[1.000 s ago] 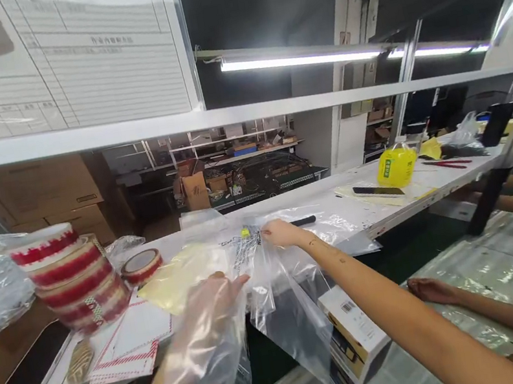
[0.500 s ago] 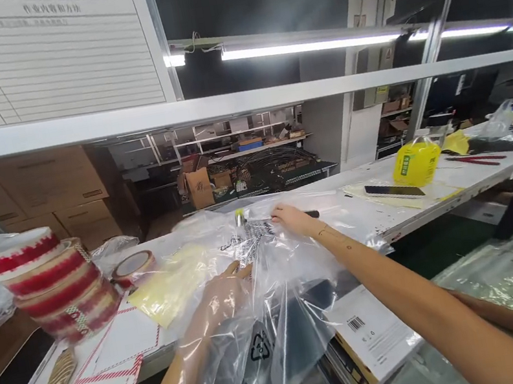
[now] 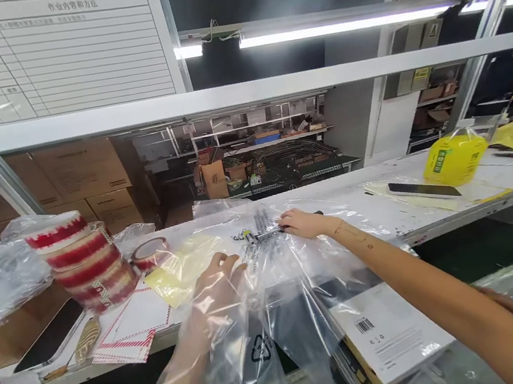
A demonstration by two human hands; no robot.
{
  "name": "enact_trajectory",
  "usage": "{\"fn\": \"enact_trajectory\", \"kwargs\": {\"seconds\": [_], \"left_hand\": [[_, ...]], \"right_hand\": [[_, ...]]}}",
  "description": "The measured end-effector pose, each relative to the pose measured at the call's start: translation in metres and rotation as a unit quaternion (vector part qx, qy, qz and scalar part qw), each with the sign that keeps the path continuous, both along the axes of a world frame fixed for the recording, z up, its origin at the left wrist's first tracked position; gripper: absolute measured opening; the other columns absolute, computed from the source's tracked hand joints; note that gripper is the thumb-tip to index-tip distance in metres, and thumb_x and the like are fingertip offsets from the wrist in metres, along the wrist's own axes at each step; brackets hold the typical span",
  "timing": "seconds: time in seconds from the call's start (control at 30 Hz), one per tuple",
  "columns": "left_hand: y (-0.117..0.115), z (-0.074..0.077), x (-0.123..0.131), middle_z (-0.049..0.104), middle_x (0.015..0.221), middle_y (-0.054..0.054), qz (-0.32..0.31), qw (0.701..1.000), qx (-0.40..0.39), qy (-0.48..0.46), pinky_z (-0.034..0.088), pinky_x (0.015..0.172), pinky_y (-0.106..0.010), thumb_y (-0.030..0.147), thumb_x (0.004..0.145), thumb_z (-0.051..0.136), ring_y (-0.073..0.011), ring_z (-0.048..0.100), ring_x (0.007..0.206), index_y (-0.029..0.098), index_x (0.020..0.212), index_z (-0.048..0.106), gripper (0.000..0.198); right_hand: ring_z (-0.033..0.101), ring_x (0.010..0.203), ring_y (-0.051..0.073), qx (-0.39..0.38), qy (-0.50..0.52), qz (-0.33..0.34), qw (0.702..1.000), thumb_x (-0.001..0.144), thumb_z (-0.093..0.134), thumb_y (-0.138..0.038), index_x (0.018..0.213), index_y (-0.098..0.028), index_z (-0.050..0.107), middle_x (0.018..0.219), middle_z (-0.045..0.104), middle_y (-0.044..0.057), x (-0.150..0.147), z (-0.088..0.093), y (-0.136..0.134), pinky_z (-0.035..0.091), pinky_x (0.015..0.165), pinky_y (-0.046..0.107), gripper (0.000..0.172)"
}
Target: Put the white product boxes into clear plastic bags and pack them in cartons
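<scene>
A large clear plastic bag (image 3: 288, 308) with black print spreads over the table edge and hangs down in front. My left hand (image 3: 217, 280) is inside or beneath its film, fingers bent and apart, with nothing visible in them. My right hand (image 3: 303, 222) is closed around a thin tool (image 3: 271, 234) with a metal shaft, a silver and yellow-green head and a dark far end; its exact kind is unclear. The tool lies low over the bag's printed part. Below my right forearm is a white printed box (image 3: 392, 330) with a barcode.
Stacked red-and-white tape rolls (image 3: 84, 263) stand at left, near a single tape roll (image 3: 151, 252) and red-edged white papers (image 3: 131, 324). Yellow film (image 3: 183, 270) lies beside my left hand. At right are a phone-like slab (image 3: 423, 189) and a yellow bag (image 3: 455, 157). A shelf rail (image 3: 240, 95) crosses above.
The view has turned slightly left. My left fingers have lifted and spread from the bag's printed part. The tool's head has tipped lower, while my right hand stays on the shaft.
</scene>
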State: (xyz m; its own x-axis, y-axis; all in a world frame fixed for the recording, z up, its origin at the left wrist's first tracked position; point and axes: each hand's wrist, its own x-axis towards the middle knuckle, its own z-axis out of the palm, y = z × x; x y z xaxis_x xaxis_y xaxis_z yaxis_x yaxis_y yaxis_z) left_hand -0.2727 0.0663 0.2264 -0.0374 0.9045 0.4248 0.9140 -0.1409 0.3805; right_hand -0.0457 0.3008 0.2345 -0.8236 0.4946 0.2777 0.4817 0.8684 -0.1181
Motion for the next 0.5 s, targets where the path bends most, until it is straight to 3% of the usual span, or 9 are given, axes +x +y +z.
{"fn": "enact_trajectory", "kwargs": {"seconds": [0.1, 0.17, 0.23, 0.3, 0.33, 0.37, 0.43, 0.5], "left_hand": [[-0.049, 0.015, 0.012, 0.075, 0.104, -0.005, 0.056, 0.995, 0.068, -0.046, 0.054, 0.086, -0.034, 0.048, 0.098, 0.042, -0.0217, 0.070, 0.095, 0.026, 0.102, 0.072, 0.038], [-0.080, 0.024, 0.026, 0.074, 0.084, -0.002, 0.103, 0.988, 0.094, -0.065, 0.051, 0.072, -0.031, 0.050, 0.097, 0.043, -0.0194, 0.069, 0.077, 0.024, 0.093, 0.072, 0.039], [-0.103, 0.027, 0.042, 0.070, 0.071, -0.003, 0.168, 0.982, 0.080, -0.036, 0.044, 0.062, -0.032, 0.048, 0.097, 0.040, -0.0200, 0.064, 0.065, 0.022, 0.085, 0.070, 0.041], [-0.120, 0.025, 0.056, 0.069, 0.071, -0.006, 0.213, 0.975, 0.054, -0.009, 0.040, 0.060, -0.033, 0.046, 0.096, 0.037, -0.0220, 0.063, 0.066, 0.021, 0.082, 0.068, 0.042], [-0.128, 0.022, 0.060, 0.069, 0.072, -0.006, 0.215, 0.976, 0.043, -0.013, 0.039, 0.061, -0.033, 0.045, 0.095, 0.035, -0.0223, 0.063, 0.066, 0.021, 0.081, 0.066, 0.042], [-0.136, 0.018, 0.063, 0.068, 0.072, -0.006, 0.190, 0.981, 0.034, -0.033, 0.040, 0.062, -0.033, 0.046, 0.096, 0.034, -0.0216, 0.062, 0.066, 0.021, 0.079, 0.065, 0.043], [-0.157, 0.012, 0.060, 0.069, 0.075, -0.005, 0.083, 0.991, 0.010, -0.104, 0.043, 0.067, -0.031, 0.047, 0.095, 0.038, -0.0195, 0.061, 0.070, 0.021, 0.079, 0.065, 0.040], [-0.181, 0.007, 0.046, 0.069, 0.080, -0.002, -0.032, 0.982, -0.049, -0.182, 0.044, 0.067, -0.028, 0.047, 0.090, 0.052, -0.0174, 0.059, 0.071, 0.022, 0.085, 0.069, 0.030]], "right_hand": [[0.055, 0.125, 0.032, 0.008, 0.081, -0.016, 0.997, 0.099, 0.041, -0.020, 0.128, -0.010, 0.064, 0.132, 0.059, 0.021, 0.011, 0.033, -0.061, 0.043, 0.109, 0.052, 0.038], [0.058, 0.122, 0.029, -0.017, 0.197, 0.015, 0.980, 0.103, 0.043, -0.034, 0.128, -0.017, 0.064, 0.131, 0.062, 0.014, 0.021, 0.046, -0.137, 0.045, 0.109, 0.048, 0.037], [0.059, 0.123, 0.028, -0.083, 0.244, 0.082, 0.963, 0.098, 0.053, -0.051, 0.135, -0.026, 0.061, 0.135, 0.062, 0.008, 0.026, 0.040, -0.226, 0.049, 0.107, 0.044, 0.045], [0.056, 0.128, 0.035, -0.124, 0.291, 0.093, 0.944, 0.079, 0.074, -0.063, 0.149, -0.030, 0.048, 0.149, 0.050, 0.010, 0.023, 0.014, -0.307, 0.054, 0.101, 0.043, 0.081], [0.058, 0.125, 0.034, -0.145, 0.322, 0.072, 0.933, 0.077, 0.077, -0.061, 0.149, -0.034, 0.048, 0.149, 0.050, 0.009, 0.018, -0.005, -0.337, 0.056, 0.096, 0.041, 0.082], [0.065, 0.115, 0.031, -0.176, 0.360, 0.051, 0.915, 0.083, 0.074, -0.055, 0.145, -0.037, 0.053, 0.140, 0.058, 0.008, 0.012, -0.025, -0.359, 0.058, 0.089, 0.038, 0.068], [0.070, 0.093, 0.023, -0.263, 0.426, 0.005, 0.866, 0.094, 0.063, -0.042, 0.125, -0.036, 0.069, 0.112, 0.072, 0.006, 0.001, -0.061, -0.381, 0.058, 0.078, 0.033, 0.032], [0.070, 0.080, 0.020, -0.380, 0.471, -0.024, 0.796, 0.094, 0.063, -0.038, 0.109, -0.032, 0.074, 0.092, 0.074, 0.004, -0.004, -0.084, -0.384, 0.057, 0.072, 0.030, 0.020]]}}
